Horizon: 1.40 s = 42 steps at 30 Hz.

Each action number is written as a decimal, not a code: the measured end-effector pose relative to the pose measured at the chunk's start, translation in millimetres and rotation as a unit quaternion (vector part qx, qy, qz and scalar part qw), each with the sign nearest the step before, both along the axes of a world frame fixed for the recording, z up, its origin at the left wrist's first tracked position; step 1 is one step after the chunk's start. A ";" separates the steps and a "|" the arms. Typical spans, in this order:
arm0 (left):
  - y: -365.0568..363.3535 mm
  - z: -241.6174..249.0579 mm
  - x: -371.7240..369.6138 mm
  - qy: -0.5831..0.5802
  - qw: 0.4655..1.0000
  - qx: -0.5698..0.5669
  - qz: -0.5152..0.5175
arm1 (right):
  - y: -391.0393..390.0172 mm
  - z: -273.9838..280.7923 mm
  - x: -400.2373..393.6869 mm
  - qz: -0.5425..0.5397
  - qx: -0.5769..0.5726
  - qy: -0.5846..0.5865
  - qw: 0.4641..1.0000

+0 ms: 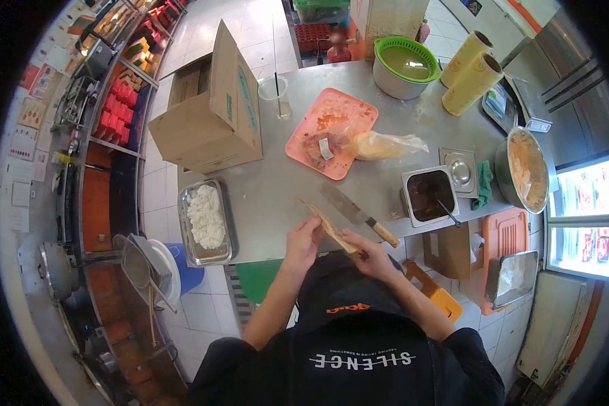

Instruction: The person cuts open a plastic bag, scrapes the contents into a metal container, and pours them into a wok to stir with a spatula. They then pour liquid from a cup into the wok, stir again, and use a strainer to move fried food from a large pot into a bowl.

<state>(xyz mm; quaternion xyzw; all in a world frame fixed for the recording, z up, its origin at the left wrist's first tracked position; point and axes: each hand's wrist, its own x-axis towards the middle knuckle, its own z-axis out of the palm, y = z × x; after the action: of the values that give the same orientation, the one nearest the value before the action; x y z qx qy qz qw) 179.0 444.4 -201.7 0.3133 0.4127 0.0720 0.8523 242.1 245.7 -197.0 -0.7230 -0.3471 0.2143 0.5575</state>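
Note:
Both my hands hold a thin brown strip [326,223], like a piece of cardboard or wrapper, at the near edge of the steel table [271,183]. My left hand [303,241] pinches its left side. My right hand [367,252] grips its lower right end. Just beyond the strip lies a large knife [356,212] with a wooden handle, its blade pointing away to the left. Further back sits a pink cutting board [331,132] with chopped bits, a wrapped lump and a clear plastic bag [383,144] on it.
An open cardboard box [213,108] stands at the left. A steel tray of white crumbly food [206,220] sits near the left edge. A square tin of dark sauce [430,195], a big pot [524,169], a green-rimmed bowl [404,64] and two yellow film rolls [470,71] occupy the right.

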 end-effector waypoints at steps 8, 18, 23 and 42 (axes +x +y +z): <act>8.2 -33.3 -13.5 0.044 0.959 0.255 -0.115 | 42.7 -12.5 38.9 0.024 -0.063 0.220 0.973; -2.7 -28.4 -7.2 0.085 0.935 0.287 -0.189 | 66.3 -32.0 68.2 0.071 -0.142 0.302 0.940; 0.9 -24.0 -5.6 0.100 0.927 0.297 -0.205 | 67.3 -40.1 68.9 0.060 -0.127 0.371 0.918; 9.1 -21.1 -3.0 0.062 0.819 0.501 -0.272 | 95.3 -26.5 74.2 0.154 -0.281 -0.015 0.947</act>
<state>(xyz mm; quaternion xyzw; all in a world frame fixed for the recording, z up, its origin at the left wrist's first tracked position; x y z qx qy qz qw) 176.0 453.5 -222.7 0.8006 0.2697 0.0144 0.5349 316.2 341.0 -223.5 -0.7910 -0.3884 0.3755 0.2871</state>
